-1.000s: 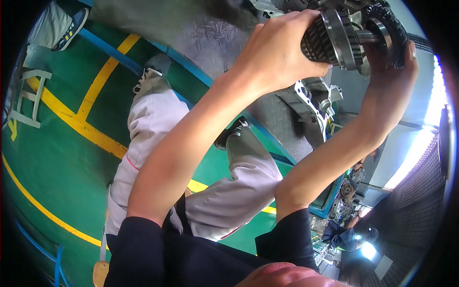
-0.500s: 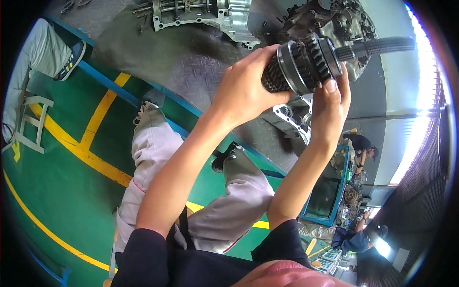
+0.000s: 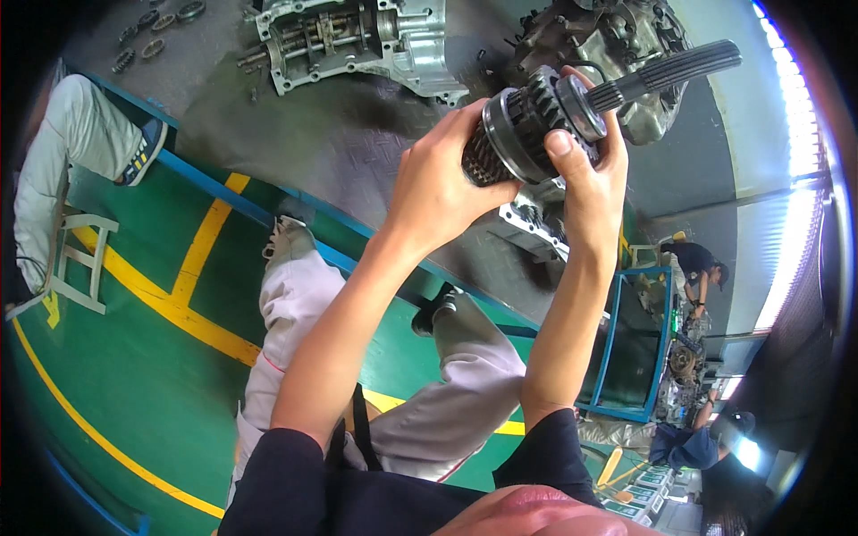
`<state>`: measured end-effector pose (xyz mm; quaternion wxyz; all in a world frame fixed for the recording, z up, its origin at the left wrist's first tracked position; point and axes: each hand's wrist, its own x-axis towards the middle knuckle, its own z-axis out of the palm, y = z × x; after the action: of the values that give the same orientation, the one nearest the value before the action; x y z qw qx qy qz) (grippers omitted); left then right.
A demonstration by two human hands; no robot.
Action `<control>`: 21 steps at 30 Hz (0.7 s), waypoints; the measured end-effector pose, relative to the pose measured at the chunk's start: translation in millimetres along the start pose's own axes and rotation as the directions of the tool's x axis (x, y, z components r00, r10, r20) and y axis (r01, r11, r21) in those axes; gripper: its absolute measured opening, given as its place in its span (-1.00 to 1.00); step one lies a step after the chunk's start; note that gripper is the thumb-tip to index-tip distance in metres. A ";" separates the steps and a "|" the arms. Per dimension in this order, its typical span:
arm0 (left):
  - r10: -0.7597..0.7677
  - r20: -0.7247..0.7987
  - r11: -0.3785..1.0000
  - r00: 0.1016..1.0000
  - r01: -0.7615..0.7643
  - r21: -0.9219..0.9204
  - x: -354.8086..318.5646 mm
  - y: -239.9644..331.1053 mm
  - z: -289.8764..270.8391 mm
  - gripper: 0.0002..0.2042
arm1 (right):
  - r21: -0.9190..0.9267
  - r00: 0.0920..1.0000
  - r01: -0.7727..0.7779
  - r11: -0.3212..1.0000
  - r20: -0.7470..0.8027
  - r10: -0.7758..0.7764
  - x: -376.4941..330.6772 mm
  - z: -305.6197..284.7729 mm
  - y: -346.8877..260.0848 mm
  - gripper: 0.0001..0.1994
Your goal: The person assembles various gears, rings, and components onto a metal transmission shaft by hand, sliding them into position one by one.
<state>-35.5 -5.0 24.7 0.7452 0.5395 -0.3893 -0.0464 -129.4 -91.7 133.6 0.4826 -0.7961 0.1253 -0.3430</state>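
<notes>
Both my hands hold a gear shaft [image 3: 513, 134] up over the workbench. It is a stack of dark toothed gears and bright rings, with a long splined end tilted up to the right. My left hand [image 3: 435, 183] wraps round the toothed left end, its thumb underneath. My right hand [image 3: 594, 183] grips the other end of the stack, the thumb lying on the near side of the gears. The fingers behind the shaft are partly hidden. Beyond it lies a large grimy metal housing [image 3: 617, 45]; below, partly covered by my hands, sits a smaller light metal casing [image 3: 536, 234].
An open silver gearbox casing [image 3: 349, 54] with rods lies on the metal-topped bench [image 3: 357, 125]. Several loose rings [image 3: 154, 47] lie at the far left. A person's leg [image 3: 94, 125] shows beside a stool [image 3: 85, 259]. Two other people work at a blue-framed bench [image 3: 639, 344] on the right.
The gear shaft and both hands have shifted slightly left in view, and the splined end tilts up more. My right thumb has moved onto the near side of the gears. The view has turned a little.
</notes>
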 end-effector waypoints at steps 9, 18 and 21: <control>-0.029 -0.043 0.998 0.999 0.027 -0.055 0.5 -2.8 -1.0 -0.39 | -0.181 0.986 0.146 0.973 -0.058 -0.158 10.9 16.5 -3.0 -0.44; -0.054 -0.040 0.998 0.998 0.053 -0.043 0.1 -0.7 -5.4 -0.42 | -0.268 0.972 0.165 0.949 -0.121 -0.203 9.0 26.4 -5.9 -0.51; -0.051 -0.045 0.998 0.998 0.049 -0.042 -1.4 1.3 -3.0 -0.44 | -0.268 0.970 0.143 0.953 -0.154 -0.189 5.0 25.4 -6.5 -0.49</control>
<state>-35.0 -1.6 24.7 0.7633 0.5348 -0.3575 -0.0606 -109.6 -73.8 133.7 0.3326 -0.8253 0.1432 -0.4332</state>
